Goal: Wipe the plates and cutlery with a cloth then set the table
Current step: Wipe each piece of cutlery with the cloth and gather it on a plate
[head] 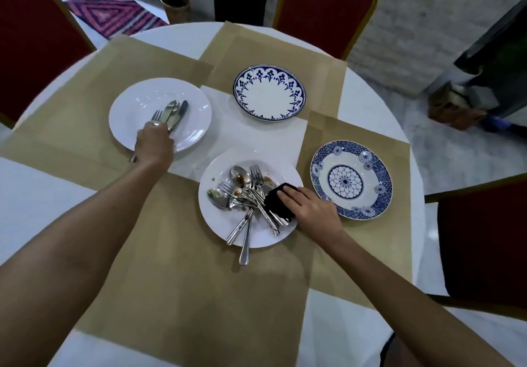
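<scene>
My left hand (154, 145) grips a fork (156, 116) over the near edge of a plain white plate (194, 104) at the left, where a spoon and knife (176, 111) lie. Straight in front sits a second white plate (222, 224) heaped with several stained forks and spoons (245, 192). My right hand (309, 205) presses a dark cloth (278, 200) onto that plate's right side. A blue-rimmed plate (269, 93) stands at the back, and a blue floral plate (351, 180) at the right.
Tan placemats (176, 281) cover the round white table (370, 93). Red chairs stand at the far left (34, 33), the back (325, 4) and the right (484, 241). A striped rug (114, 10) lies on the floor beyond.
</scene>
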Tool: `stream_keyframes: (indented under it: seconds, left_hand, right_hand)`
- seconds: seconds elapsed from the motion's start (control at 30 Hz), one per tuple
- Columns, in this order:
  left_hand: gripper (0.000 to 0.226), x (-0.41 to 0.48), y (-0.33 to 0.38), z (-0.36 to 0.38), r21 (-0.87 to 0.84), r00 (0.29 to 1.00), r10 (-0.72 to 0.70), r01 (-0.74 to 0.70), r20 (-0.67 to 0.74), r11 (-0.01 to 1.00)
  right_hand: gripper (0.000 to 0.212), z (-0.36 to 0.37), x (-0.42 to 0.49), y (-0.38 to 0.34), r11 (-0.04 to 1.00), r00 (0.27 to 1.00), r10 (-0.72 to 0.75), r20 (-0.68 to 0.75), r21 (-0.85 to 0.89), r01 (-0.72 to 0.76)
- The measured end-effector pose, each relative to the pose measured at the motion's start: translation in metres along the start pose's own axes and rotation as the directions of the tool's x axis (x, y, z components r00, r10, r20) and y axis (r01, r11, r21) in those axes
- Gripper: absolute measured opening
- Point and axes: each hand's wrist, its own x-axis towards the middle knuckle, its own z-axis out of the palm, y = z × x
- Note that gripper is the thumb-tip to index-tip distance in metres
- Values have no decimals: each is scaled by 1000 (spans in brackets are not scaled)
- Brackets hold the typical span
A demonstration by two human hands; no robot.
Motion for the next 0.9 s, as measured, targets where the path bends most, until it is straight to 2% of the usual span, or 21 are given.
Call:
stream_keyframes:
  seconds: [0.07,0.13,0.23,0.3,0.33,0.4,0.43,0.5,0.73,0.9]
  left_hand:
    - [23,-1,-2,-2,-21,1000,0,0,11,1000]
    - [26,-5,-1,-5,-9,1000,7,-7,21,1000]
    - [36,-25,11,-11,74,992,118,-114,-45,991]
    - [29,-54,31,-11,-28,970,211,-215,-118,976]
    - [25,-74,44,-9,-120,969,226,-237,-103,964]
    - [25,-115,70,-5,-253,976,201,-176,77,951]
    - [26,-133,81,0,-272,964,191,-137,184,953]
    - [29,-158,98,12,-268,937,191,-111,293,957]
    - [57,-179,128,22,-246,947,39,43,320,968]
    - [53,-171,124,20,-232,927,8,85,375,969]
  right_hand:
    - [50,-2,2,0,999,999,43,2,18,-44]
    - [41,-4,3,1,998,998,63,-16,26,-63]
    - [45,-9,6,3,992,993,118,-14,50,-117]
    - [53,-14,9,4,981,984,180,-5,75,-179]
    - [54,-17,10,4,976,979,203,0,83,-202]
    - [54,-24,12,5,972,975,221,-2,87,-220]
    - [53,-26,13,6,972,975,220,-8,87,-218]
    - [52,-30,10,7,973,976,218,-19,78,-216]
    - [53,-36,-1,1,956,964,267,-6,131,-264]
    - [52,-39,-1,1,942,958,285,23,177,-285]
